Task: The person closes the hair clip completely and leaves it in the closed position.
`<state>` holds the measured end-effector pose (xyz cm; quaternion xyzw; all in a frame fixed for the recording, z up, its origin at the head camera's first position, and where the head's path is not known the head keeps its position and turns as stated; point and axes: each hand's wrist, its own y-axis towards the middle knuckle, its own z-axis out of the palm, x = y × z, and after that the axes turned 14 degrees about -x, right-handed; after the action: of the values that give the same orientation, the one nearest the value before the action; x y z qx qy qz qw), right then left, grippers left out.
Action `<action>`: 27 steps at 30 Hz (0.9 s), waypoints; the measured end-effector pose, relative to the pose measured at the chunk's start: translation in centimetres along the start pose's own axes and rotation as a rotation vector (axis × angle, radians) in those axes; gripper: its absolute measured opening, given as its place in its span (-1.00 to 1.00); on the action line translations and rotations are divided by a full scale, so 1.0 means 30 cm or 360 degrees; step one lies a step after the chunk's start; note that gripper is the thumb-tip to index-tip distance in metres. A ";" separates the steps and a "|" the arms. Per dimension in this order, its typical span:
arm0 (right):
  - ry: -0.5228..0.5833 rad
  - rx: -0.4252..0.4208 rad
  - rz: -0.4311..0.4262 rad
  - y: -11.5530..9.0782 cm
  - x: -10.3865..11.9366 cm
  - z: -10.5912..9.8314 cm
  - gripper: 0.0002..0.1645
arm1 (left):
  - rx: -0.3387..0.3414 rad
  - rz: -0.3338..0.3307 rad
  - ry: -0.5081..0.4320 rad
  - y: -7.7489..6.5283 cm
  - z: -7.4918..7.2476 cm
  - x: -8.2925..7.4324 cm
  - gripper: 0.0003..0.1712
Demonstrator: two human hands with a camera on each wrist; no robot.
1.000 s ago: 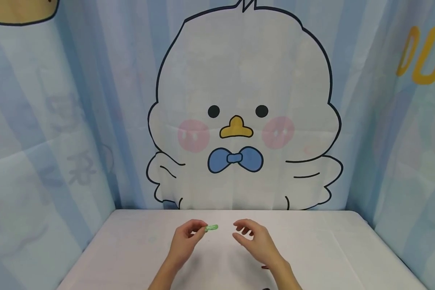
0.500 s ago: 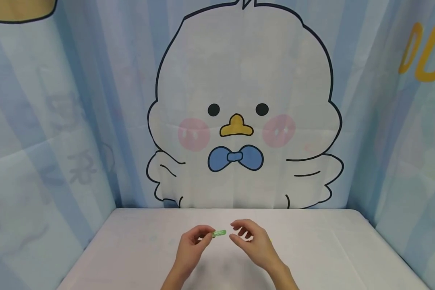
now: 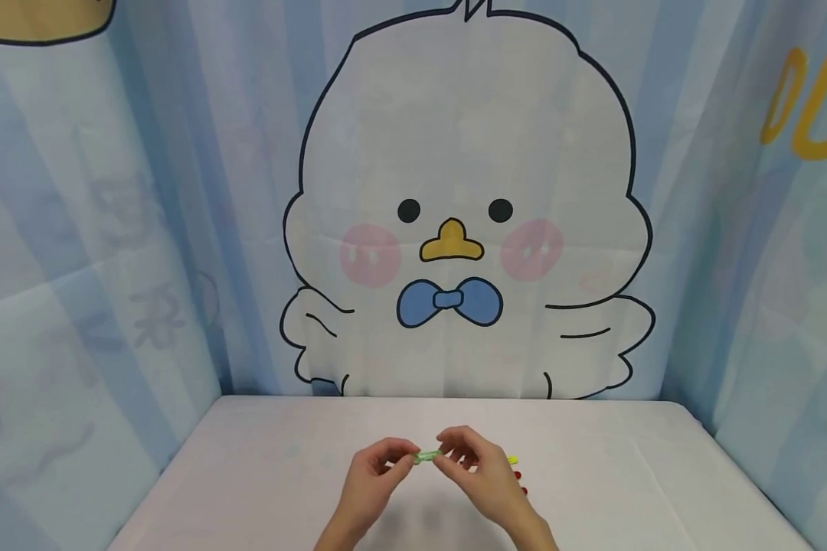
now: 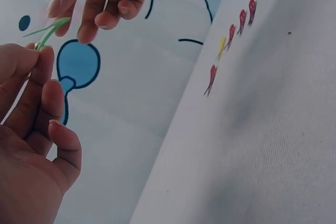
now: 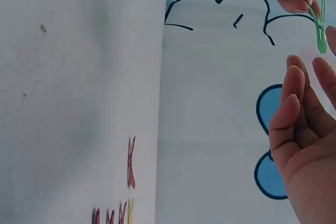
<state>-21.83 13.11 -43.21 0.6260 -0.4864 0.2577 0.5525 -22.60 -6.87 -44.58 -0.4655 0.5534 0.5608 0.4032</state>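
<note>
A green snap hair clip [image 3: 427, 457] is held up above the table between both hands, its two arms spread apart in the left wrist view. My left hand [image 3: 379, 478] pinches it by the narrow end between thumb and fingertips. My right hand [image 3: 478, 471] has its thumb and fingertips around the clip's rounded end, with the fingers loosely bent. Whether they touch the clip I cannot tell. In the right wrist view, that rounded end lies close to the right thumb and fingertips.
On the white table [image 3: 627, 474], red hair clips [image 4: 211, 78] and a yellow hair clip [image 4: 221, 45] lie in a row, partly hidden behind the right hand in the head view. A curtain [image 3: 469, 138] with a cartoon duck hangs behind the table.
My left hand has moved right and nearer with the green hair clip. My right hand has come slightly nearer, and its fingertips are now at the clip's end, where a gap stood before.
</note>
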 end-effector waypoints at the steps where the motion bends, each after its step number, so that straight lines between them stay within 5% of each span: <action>1: 0.0001 0.0005 0.0003 -0.002 0.001 0.000 -0.75 | 0.0009 -0.0006 0.0010 -0.001 0.002 -0.001 -0.84; 27: 0.0090 0.0025 0.0065 -0.029 -0.013 -0.010 -0.84 | 0.0047 -0.0017 0.0059 -0.012 0.028 0.000 -0.82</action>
<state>-21.16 13.45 -43.86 0.6127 -0.4811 0.2903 0.5557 -22.32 -6.01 -44.71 -0.4728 0.5664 0.5417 0.4027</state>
